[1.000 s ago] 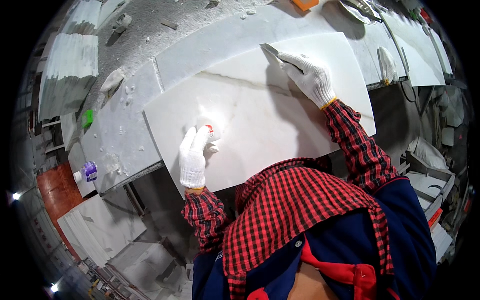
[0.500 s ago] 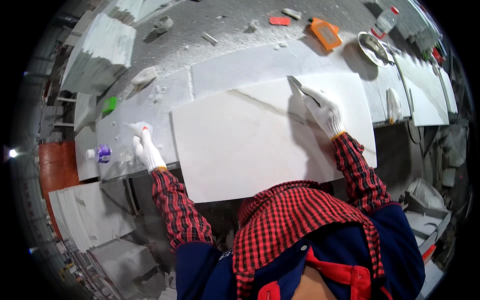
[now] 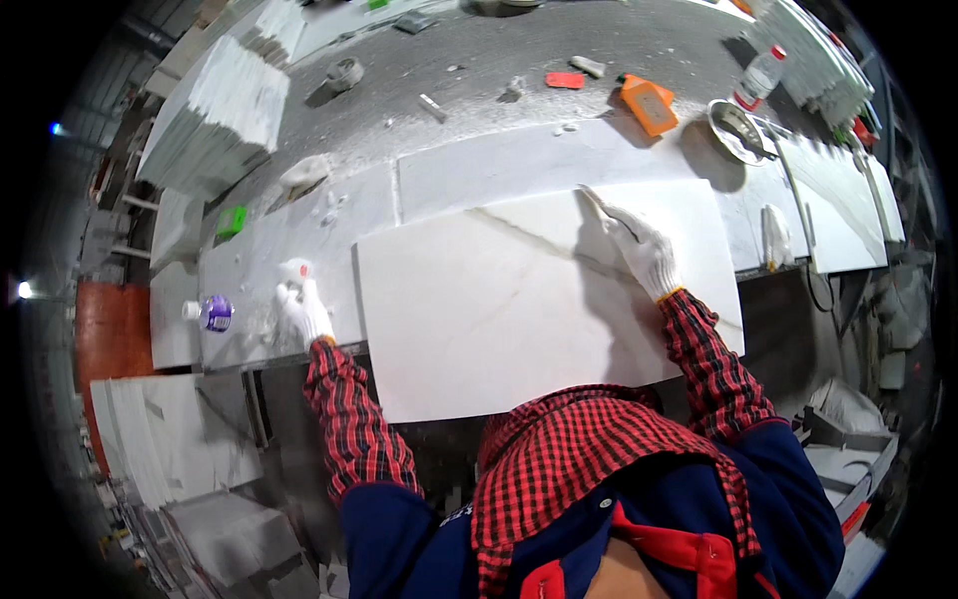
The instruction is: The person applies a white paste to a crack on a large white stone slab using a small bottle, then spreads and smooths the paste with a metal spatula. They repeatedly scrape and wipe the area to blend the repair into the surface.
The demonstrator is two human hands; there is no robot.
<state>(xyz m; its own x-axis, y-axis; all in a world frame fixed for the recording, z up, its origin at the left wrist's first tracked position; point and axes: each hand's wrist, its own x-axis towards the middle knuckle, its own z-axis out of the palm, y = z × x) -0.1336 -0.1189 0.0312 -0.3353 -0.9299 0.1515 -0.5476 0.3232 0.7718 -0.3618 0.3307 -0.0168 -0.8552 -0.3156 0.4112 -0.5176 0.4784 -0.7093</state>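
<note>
A large white slab (image 3: pixel 479 309) with a brownish-grey vein lies in front of me on the bench, its near edge by my body. My right hand (image 3: pixel 644 250), in a white knit glove, is over the slab's right part, closed on a thin scraper blade (image 3: pixel 589 196) that points to the far left. Left of the slab, my gloved left hand (image 3: pixel 307 311) is closed around a small white squeeze bottle (image 3: pixel 295 270) with a red mark, low over the grey bench slab. A purple-labelled bottle (image 3: pixel 216 313) lies on its side beside that hand.
Across the bench are a white cloth (image 3: pixel 305 174), a green block (image 3: pixel 232 222), an orange container (image 3: pixel 649 106), a metal bowl (image 3: pixel 717 125) and a clear bottle (image 3: pixel 758 80). Stacked slabs (image 3: pixel 215 115) stand far left. A white glove (image 3: pixel 775 236) lies at right.
The view has shifted, so the bench and slab appear lower. My left hand has turned the small white bottle more upright. My right hand keeps the scraper over the slab.
</note>
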